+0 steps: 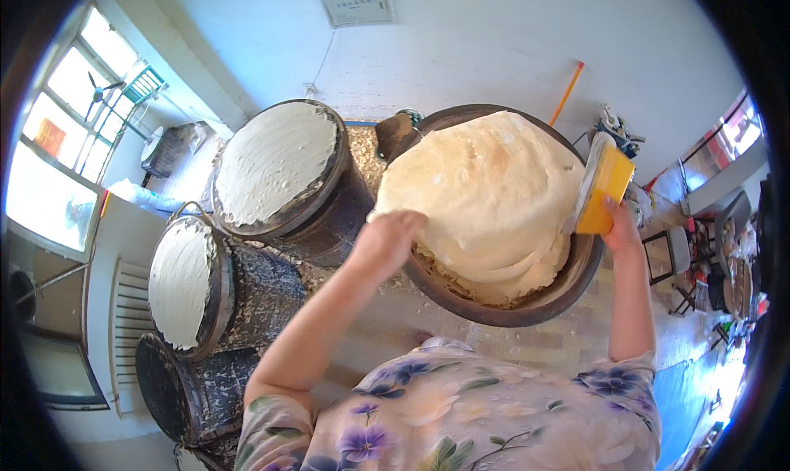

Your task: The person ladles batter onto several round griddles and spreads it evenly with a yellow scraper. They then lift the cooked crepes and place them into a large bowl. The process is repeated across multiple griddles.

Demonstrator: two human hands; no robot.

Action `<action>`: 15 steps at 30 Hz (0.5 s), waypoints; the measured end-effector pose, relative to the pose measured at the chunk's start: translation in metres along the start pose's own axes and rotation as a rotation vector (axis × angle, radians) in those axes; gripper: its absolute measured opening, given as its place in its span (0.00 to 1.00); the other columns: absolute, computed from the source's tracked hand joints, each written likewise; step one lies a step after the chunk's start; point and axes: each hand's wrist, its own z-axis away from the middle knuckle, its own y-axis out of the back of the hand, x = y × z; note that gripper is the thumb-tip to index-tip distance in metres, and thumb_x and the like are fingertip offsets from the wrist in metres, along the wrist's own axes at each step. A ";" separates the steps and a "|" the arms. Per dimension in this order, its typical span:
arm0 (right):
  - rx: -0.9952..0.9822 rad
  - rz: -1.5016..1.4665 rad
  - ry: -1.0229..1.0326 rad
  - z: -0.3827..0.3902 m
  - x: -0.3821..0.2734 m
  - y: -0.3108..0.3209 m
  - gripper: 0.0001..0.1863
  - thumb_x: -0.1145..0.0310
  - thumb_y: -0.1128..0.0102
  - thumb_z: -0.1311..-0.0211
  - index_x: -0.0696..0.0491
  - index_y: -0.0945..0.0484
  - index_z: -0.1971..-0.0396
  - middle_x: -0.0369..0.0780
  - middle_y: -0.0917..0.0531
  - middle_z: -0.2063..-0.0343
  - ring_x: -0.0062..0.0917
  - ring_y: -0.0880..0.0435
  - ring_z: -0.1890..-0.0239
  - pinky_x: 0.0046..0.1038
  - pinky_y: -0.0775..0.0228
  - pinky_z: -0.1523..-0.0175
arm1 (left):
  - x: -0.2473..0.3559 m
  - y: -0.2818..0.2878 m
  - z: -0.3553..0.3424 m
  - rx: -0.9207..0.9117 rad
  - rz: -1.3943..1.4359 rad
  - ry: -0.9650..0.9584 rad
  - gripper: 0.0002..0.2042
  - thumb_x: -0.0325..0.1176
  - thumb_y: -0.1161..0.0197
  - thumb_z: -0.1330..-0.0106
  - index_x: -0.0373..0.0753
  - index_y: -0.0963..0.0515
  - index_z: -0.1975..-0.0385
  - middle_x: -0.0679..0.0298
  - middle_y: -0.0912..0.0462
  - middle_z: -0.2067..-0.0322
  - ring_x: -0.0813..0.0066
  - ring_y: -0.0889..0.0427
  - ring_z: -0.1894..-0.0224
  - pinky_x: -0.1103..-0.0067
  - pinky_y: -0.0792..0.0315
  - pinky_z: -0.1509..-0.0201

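Observation:
A large mound of pale dough (pixel 481 191) heaps above the rim of a wide dark bowl (pixel 461 308) in front of me. At the dough's near left edge is my left hand (pixel 397 227), its fingers curled and pressed together against the dough; the fingertips are partly hidden. My right hand (pixel 619 228) grips a yellow tub (pixel 611 187) with a whitish rim at the bowl's right side. The tub is tilted on its side, its mouth toward the dough, and its inside is mostly out of sight.
Two dark vats, a larger one (pixel 276 167) and a smaller one (pixel 183 282), stand at the left, topped with a whitish layer. Nearer me is another dark vat (pixel 167 389). An orange stick (pixel 566 92) leans on the back wall. Chairs (pixel 668 253) stand at the right.

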 end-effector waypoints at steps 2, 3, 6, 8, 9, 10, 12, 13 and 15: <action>-0.013 0.047 -0.097 0.006 0.025 0.037 0.17 0.68 0.39 0.47 0.55 0.28 0.57 0.36 0.21 0.64 0.26 0.22 0.60 0.29 0.31 0.52 | 0.006 -0.052 -0.003 -0.241 0.350 0.253 0.15 0.29 0.58 0.38 0.41 0.27 0.54 0.59 0.26 0.52 0.60 0.27 0.50 0.72 0.35 0.44; 0.005 0.041 -0.178 0.009 0.039 0.052 0.17 0.68 0.39 0.47 0.56 0.27 0.58 0.36 0.21 0.63 0.26 0.22 0.60 0.29 0.30 0.53 | 0.006 -0.073 0.001 -0.257 0.213 0.028 0.15 0.29 0.56 0.39 0.39 0.28 0.53 0.56 0.27 0.52 0.59 0.28 0.50 0.72 0.36 0.44; 0.065 0.132 -0.355 0.001 0.077 0.084 0.17 0.70 0.38 0.49 0.57 0.27 0.59 0.37 0.21 0.63 0.26 0.22 0.61 0.27 0.30 0.55 | -0.003 -0.121 0.027 -0.307 0.058 -0.214 0.18 0.30 0.47 0.46 0.36 0.30 0.53 0.52 0.29 0.51 0.58 0.32 0.46 0.71 0.37 0.43; 0.097 0.281 -0.380 0.000 0.101 0.104 0.17 0.70 0.37 0.50 0.58 0.26 0.59 0.39 0.21 0.63 0.26 0.21 0.62 0.27 0.30 0.56 | -0.019 -0.139 0.053 -0.292 0.092 -0.117 0.19 0.30 0.45 0.47 0.36 0.30 0.54 0.52 0.30 0.50 0.57 0.33 0.46 0.70 0.37 0.44; 0.205 0.346 -0.388 -0.004 0.110 0.115 0.17 0.70 0.37 0.51 0.59 0.26 0.60 0.40 0.21 0.63 0.26 0.21 0.62 0.27 0.30 0.57 | -0.029 -0.143 0.071 -0.304 0.136 -0.046 0.19 0.31 0.45 0.47 0.37 0.30 0.54 0.52 0.30 0.50 0.56 0.33 0.46 0.70 0.36 0.44; 0.267 0.387 -0.377 -0.014 0.122 0.122 0.18 0.70 0.37 0.51 0.59 0.26 0.60 0.40 0.20 0.64 0.26 0.21 0.62 0.27 0.30 0.57 | -0.042 -0.145 0.090 -0.278 0.116 -0.012 0.19 0.31 0.44 0.48 0.37 0.30 0.54 0.52 0.30 0.50 0.56 0.32 0.47 0.69 0.36 0.45; 0.361 0.510 -0.388 -0.036 0.138 0.126 0.19 0.70 0.36 0.52 0.60 0.26 0.59 0.40 0.21 0.62 0.26 0.21 0.61 0.27 0.30 0.57 | -0.062 -0.144 0.137 -0.379 0.147 0.272 0.19 0.34 0.45 0.46 0.39 0.30 0.53 0.52 0.28 0.54 0.56 0.29 0.51 0.69 0.34 0.47; 0.421 0.603 -0.426 -0.044 0.143 0.125 0.21 0.69 0.36 0.52 0.60 0.27 0.57 0.40 0.21 0.61 0.25 0.22 0.59 0.27 0.31 0.56 | -0.072 -0.143 0.162 -0.478 0.157 0.362 0.18 0.35 0.44 0.46 0.40 0.30 0.53 0.52 0.27 0.55 0.55 0.29 0.52 0.68 0.33 0.49; 0.381 0.550 -0.425 -0.058 0.152 0.110 0.20 0.69 0.36 0.51 0.60 0.27 0.57 0.40 0.21 0.61 0.25 0.22 0.60 0.27 0.31 0.56 | -0.087 -0.143 0.209 -0.643 0.044 0.350 0.18 0.36 0.44 0.45 0.41 0.29 0.53 0.52 0.26 0.57 0.53 0.27 0.54 0.67 0.32 0.51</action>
